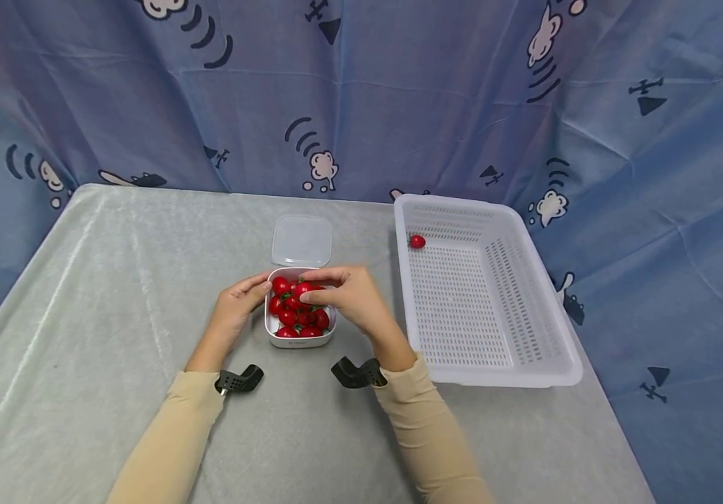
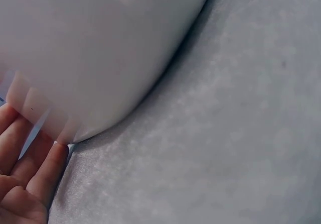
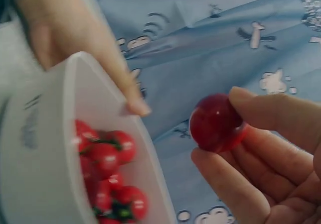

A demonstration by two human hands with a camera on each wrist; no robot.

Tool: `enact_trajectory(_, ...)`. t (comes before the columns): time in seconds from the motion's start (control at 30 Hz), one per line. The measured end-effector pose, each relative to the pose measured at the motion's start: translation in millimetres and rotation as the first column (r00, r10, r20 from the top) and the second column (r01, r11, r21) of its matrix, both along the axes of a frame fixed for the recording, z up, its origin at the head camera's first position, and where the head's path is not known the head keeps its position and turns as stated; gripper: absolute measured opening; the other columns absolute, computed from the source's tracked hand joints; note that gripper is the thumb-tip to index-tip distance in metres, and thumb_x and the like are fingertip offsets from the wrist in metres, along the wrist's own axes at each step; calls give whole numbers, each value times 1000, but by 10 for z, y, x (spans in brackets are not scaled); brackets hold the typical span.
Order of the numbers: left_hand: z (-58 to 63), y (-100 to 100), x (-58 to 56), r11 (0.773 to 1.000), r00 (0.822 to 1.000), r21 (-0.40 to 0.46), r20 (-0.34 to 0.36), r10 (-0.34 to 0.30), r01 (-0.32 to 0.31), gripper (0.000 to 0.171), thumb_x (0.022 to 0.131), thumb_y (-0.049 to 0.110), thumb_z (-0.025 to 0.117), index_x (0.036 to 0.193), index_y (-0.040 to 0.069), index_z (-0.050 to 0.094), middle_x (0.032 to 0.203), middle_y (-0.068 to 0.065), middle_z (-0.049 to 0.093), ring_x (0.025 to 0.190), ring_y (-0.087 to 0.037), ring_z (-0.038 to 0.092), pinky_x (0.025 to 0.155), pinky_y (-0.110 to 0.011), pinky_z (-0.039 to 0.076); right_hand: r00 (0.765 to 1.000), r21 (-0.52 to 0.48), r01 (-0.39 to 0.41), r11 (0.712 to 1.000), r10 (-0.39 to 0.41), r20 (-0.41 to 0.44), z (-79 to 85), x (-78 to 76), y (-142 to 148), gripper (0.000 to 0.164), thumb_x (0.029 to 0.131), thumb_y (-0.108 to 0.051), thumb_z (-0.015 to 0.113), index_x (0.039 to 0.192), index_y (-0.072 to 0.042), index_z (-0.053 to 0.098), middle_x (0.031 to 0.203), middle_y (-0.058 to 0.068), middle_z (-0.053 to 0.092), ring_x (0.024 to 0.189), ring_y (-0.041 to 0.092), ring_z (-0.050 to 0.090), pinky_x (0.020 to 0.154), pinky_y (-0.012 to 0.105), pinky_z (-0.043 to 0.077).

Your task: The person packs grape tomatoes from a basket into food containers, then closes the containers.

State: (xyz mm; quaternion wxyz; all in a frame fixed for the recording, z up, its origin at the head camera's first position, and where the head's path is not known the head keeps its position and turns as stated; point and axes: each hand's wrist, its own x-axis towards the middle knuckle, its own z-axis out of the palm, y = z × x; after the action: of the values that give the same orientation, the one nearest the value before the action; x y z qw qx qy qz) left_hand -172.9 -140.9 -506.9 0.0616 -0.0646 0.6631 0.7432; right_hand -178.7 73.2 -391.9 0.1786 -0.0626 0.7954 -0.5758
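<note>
A small white container (image 1: 299,343) filled with several red cherry tomatoes (image 1: 288,317) stands on the table. My left hand (image 1: 238,301) holds the container by its left side, with a digit over the rim in the right wrist view and fingers (image 2: 42,169) against the outer wall in the left wrist view. Over the container, my right hand (image 1: 355,297) pinches one cherry tomato (image 3: 215,123) between thumb and fingers. The right wrist view shows that tomato above the rim, apart from those lying inside.
A clear plastic lid (image 1: 302,240) lies just behind the container. To the right stands a large white perforated basket (image 1: 563,350) with one cherry tomato (image 1: 417,241) near its far left corner. A blue patterned curtain (image 1: 386,105) hangs behind the grey-covered table (image 1: 84,315).
</note>
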Motion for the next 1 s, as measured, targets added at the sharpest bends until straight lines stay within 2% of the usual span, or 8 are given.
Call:
enact_trajectory(0.17, -3, -5, 5, 1000, 1000, -13, 3, -10, 10, 50, 99, 27, 63, 138, -3, 56, 103, 27, 68, 106, 8, 61, 95, -10, 49, 999, 69, -30, 997, 28, 41, -155, -6, -94, 30, 78, -12, 84, 107, -8, 78, 107, 11, 74, 87, 13, 66, 77, 25, 61)
enact_trajectory(0.33, -4, 4, 2, 1000, 1000, -5, -4, -19, 19, 50, 99, 27, 63, 138, -2, 56, 104, 26, 68, 107, 8, 61, 96, -11, 49, 998, 146, -58, 988, 55, 26, -244, 4, -150, 27, 76, -16, 86, 102, -10, 80, 108, 10, 74, 95, 14, 61, 75, 21, 57)
enact_trajectory(0.57, -19, 3, -2, 1000, 1000, 4, -5, -14, 14, 49, 99, 27, 63, 137, -3, 56, 104, 26, 69, 107, 7, 61, 95, -12, 49, 996, 161, -90, 983, 86, 31, -324, -1, -181, 25, 75, -15, 87, 99, -11, 81, 109, 9, 74, 103, 14, 61, 77, 20, 56)
enact_trajectory(0.8, -8, -4, 7, 1000, 1000, -11, -2, -24, 24, 50, 99, 30, 63, 138, -1, 56, 108, 24, 69, 108, 7, 61, 96, -12, 49, 992, 158, -119, 980, 112, 53, -402, -1, -207, 25, 76, -14, 86, 100, -9, 80, 104, 9, 75, 97, 11, 63, 76, 18, 55)
enact_trajectory(1.0, -10, -10, 4, 1000, 1000, -18, 1, -22, 22, 51, 99, 31, 63, 138, 0, 57, 109, 23, 69, 109, 7, 60, 97, -12, 49, 991, 182, -132, 974, 127, 39, -414, -1, -222, 25, 77, -14, 85, 100, -9, 80, 103, 8, 76, 99, 12, 63, 78, 18, 55)
